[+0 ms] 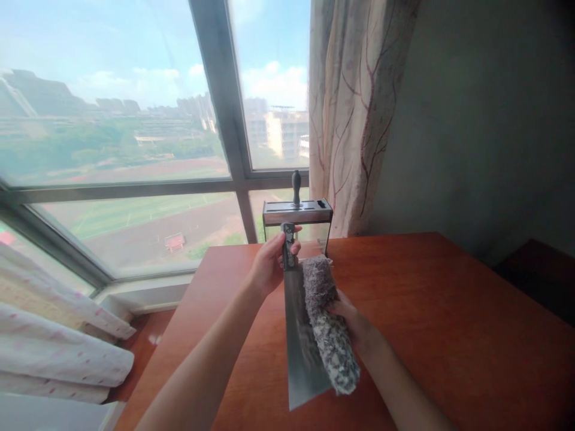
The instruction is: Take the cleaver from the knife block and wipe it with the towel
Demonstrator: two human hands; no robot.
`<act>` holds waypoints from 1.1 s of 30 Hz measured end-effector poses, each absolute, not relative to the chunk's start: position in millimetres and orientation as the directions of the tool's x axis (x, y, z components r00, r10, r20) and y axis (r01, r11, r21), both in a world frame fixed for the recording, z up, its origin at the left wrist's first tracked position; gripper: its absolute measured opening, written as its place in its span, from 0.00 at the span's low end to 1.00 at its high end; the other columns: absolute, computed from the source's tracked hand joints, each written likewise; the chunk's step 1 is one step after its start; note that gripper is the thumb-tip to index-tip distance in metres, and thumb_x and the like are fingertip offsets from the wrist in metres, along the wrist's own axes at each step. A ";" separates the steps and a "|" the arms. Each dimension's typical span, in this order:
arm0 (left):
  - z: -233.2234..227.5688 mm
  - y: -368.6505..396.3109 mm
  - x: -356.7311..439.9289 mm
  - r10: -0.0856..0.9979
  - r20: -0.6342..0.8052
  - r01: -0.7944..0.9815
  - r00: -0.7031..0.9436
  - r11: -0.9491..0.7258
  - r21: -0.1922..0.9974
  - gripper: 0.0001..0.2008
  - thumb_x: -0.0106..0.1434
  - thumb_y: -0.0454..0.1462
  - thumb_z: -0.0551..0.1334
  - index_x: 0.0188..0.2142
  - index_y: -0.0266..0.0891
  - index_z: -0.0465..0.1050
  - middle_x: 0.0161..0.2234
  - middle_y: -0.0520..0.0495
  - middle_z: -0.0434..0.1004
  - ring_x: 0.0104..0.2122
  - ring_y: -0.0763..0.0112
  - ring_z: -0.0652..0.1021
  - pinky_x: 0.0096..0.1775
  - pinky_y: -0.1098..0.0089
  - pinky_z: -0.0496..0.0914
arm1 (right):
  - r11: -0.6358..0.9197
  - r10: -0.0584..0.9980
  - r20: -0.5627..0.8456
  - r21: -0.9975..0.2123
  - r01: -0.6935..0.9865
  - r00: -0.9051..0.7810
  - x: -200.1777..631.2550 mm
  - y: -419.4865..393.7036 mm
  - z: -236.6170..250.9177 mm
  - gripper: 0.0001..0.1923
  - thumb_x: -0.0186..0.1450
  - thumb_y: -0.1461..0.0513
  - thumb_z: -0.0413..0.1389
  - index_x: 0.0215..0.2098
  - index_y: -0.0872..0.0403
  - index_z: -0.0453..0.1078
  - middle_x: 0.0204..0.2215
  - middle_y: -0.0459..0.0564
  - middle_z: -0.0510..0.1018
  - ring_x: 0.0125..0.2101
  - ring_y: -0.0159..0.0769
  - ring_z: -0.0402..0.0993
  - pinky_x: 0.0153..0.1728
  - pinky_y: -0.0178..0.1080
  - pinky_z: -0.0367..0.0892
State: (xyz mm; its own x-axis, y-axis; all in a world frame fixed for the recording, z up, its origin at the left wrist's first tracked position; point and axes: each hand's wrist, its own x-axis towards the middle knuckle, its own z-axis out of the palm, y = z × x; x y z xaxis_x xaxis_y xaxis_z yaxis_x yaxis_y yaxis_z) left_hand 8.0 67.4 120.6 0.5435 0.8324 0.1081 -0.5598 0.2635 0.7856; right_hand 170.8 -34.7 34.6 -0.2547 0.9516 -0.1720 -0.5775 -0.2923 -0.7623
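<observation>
My left hand (268, 262) is closed around the dark handle of a wide-bladed kitchen knife (300, 359). Its blade points back toward me over the table. In my right hand (354, 323) is a fluffy grey cloth (330, 317), which lies along the right side of the blade and hides part of that edge. The fingers of this hand are mostly behind the cloth. Beyond both hands stands a knife block (296, 214) with a metal-trimmed top and see-through front; one dark handle (296, 188) sticks up from it.
The reddish-brown wooden table (431, 311) spreads under my hands and to the right. Behind it are a large framed window (215, 90) and a patterned curtain (354, 114). Another pale curtain (58, 341) hangs at the lower left. A dark object (534, 275) stands beyond the table's right edge.
</observation>
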 end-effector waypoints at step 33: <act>62.4 1.8 6.8 0.799 -0.040 -0.249 0.601 0.234 0.940 0.37 0.46 0.39 0.73 0.55 0.40 0.65 0.44 0.42 0.78 0.44 0.56 0.76 0.45 0.64 0.67 | 0.086 0.987 0.052 -0.969 -0.231 0.149 164.5 -30.4 27.6 0.20 0.49 0.61 0.64 0.41 0.55 0.71 0.35 0.49 0.80 0.35 0.43 0.76 0.36 0.41 0.69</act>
State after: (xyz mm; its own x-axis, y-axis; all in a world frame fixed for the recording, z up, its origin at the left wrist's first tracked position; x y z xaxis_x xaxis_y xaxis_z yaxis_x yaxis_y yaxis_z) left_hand 6.8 1.8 62.4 0.6006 0.7985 -0.0397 -0.2495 0.2344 0.9396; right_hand 164.5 -30.4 27.6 0.1488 0.9875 0.0522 -0.2306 0.0860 -0.9692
